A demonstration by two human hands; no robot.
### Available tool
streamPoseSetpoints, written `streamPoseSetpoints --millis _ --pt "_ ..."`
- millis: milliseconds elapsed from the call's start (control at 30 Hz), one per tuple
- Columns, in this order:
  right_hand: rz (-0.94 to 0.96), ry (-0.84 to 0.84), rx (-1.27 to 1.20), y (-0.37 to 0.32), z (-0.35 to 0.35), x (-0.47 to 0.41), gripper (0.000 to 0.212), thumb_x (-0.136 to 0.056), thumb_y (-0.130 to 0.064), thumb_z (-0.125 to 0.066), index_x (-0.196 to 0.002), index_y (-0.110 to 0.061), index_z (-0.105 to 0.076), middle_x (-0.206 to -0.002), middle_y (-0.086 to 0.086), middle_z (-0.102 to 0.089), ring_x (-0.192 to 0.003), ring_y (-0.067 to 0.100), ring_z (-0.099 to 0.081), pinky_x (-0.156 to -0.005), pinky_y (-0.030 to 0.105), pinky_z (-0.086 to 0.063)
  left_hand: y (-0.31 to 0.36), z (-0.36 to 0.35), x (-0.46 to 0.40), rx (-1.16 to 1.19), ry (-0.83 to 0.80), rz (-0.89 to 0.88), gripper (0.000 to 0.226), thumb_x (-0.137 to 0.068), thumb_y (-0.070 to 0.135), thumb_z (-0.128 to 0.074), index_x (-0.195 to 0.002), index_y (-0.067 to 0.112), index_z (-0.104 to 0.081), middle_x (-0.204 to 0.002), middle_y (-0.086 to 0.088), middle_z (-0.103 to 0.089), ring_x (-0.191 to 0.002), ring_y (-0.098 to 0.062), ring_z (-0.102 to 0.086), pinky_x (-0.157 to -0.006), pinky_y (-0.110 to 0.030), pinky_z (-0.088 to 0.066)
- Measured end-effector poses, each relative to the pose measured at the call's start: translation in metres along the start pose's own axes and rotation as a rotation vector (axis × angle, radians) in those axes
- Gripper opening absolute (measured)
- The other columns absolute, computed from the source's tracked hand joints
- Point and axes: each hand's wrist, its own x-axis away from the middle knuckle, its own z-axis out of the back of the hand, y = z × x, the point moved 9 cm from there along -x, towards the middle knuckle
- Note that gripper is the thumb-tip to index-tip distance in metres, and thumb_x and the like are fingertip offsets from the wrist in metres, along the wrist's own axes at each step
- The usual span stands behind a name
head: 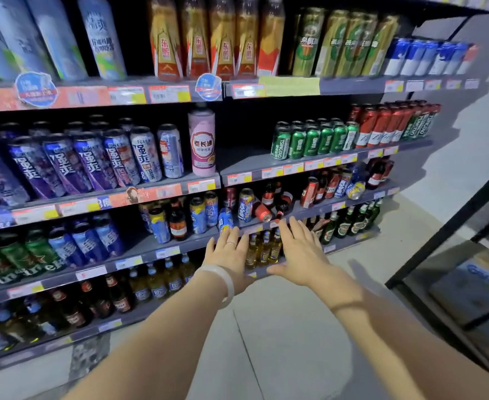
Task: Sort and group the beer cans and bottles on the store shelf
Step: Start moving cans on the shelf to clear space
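Note:
On the third shelf [255,230] from the top, cans and bottles stand and lie mixed. A blue can [225,221] leans at the shelf's front edge, a tall blue can [246,204] stands behind it, a red can [263,212] lies on its side, and a dark bottle [281,208] lies tipped beside it. My left hand [228,252], with a ring and a white bracelet, reaches toward the leaning blue can with straight fingers, holding nothing. My right hand [301,252] stretches flat toward the shelf edge below the tipped bottle, also holding nothing.
Yellow bottles [265,249] stand on the shelf under my hands, green bottles [344,225] to their right. Green cans [309,141] and red cans [382,127] fill the shelf above. A black metal rack [451,226] with a box stands on the right.

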Motion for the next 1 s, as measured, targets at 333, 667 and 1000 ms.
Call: streamPoseSetpoints --millis 333,667,1000 --pt "0.191 -0.179 -0.018 -0.061 -0.062 -0.127 0.102 -0.082 -0.049 -0.063 -0.150 -0.016 0.005 -0.158 0.010 0.013 -0.146 0.028 0.010 -0.117 0.043 -0.002 -0.100 -0.040 -0.059 0.031 -0.141 0.242 0.091 -0.088 0.050 -0.053 -0.149 0.017 0.004 -0.157 -0.007 0.013 -0.145 -0.025 0.012 -0.118 -0.045 -0.001" --pt "0.231 -0.259 -0.037 -0.086 -0.111 -0.266 0.101 -0.083 -0.048 -0.062 -0.150 -0.016 0.005 -0.158 0.009 0.010 -0.146 0.028 0.003 -0.117 0.041 -0.004 -0.193 -0.066 -0.171 0.059 -0.189 0.309 0.092 -0.088 0.052 -0.052 -0.149 0.019 0.009 -0.157 -0.004 0.014 -0.144 -0.022 0.014 -0.118 -0.042 0.002" --pt "0.248 -0.317 -0.002 -0.014 -0.162 -0.350 0.102 -0.080 -0.051 -0.064 -0.150 -0.015 0.000 -0.158 0.013 0.005 -0.145 0.029 -0.003 -0.118 0.038 -0.009 -0.176 -0.129 -0.264 0.030 -0.317 0.295 0.088 -0.090 0.046 -0.051 -0.149 0.016 0.008 -0.156 -0.008 0.017 -0.144 -0.026 0.014 -0.118 -0.044 0.001"
